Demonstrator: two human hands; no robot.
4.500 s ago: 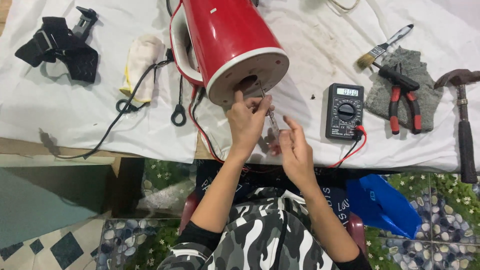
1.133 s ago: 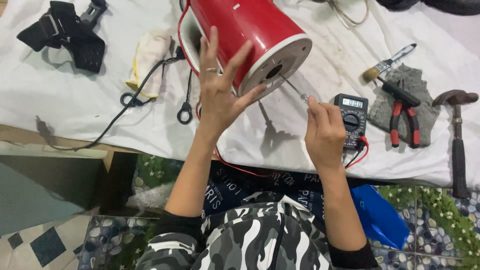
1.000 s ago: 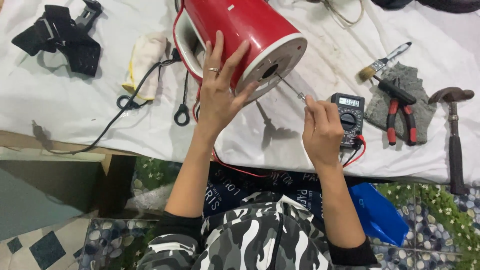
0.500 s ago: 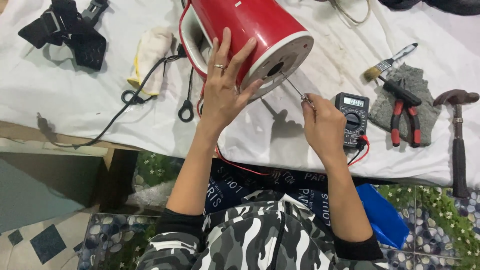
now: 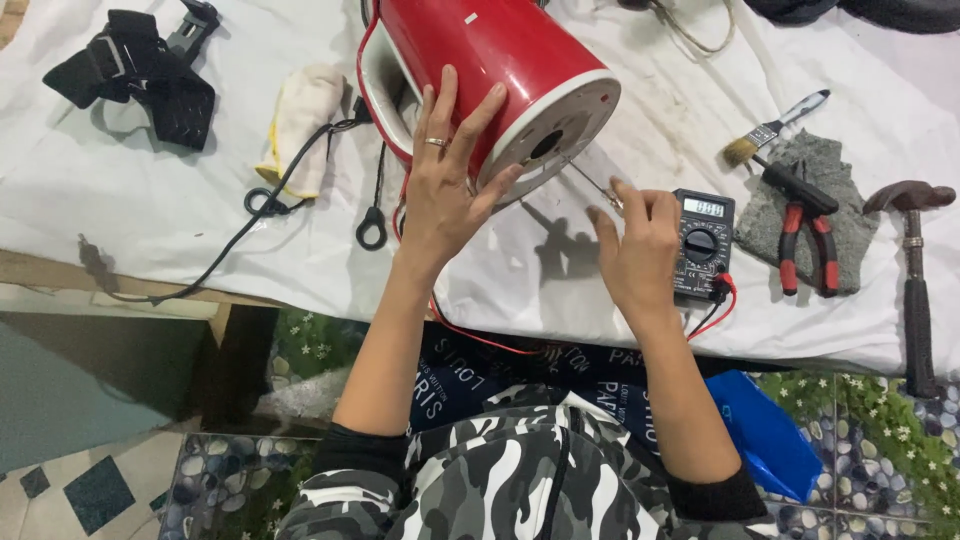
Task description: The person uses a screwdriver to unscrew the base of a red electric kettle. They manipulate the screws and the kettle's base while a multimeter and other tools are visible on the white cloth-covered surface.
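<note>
- the red kettle (image 5: 500, 70) lies on its side on the white cloth (image 5: 200, 220), its round pale base turned toward the person, with a dark hole near the middle of that base.
- the left hand (image 5: 445, 185) is spread flat against the kettle's lower side, fingers splayed, a ring on one finger.
- the right hand (image 5: 640, 245) pinches a thin metal probe (image 5: 592, 183) between fingertips; its tip points at the kettle's base, though contact is hard to make out.
- the kettle body is glossy and smooth; its handle is pale with a red edge.
- a multimeter (image 5: 703, 240), dark with a dial, sits just beside the right hand, partly covered by it.
- pliers (image 5: 805, 235) with red grips rest on a grey rag (image 5: 845, 190); a hammer (image 5: 910, 280) lies near the right edge.
- the kettle's top is cut off by the frame.
</note>
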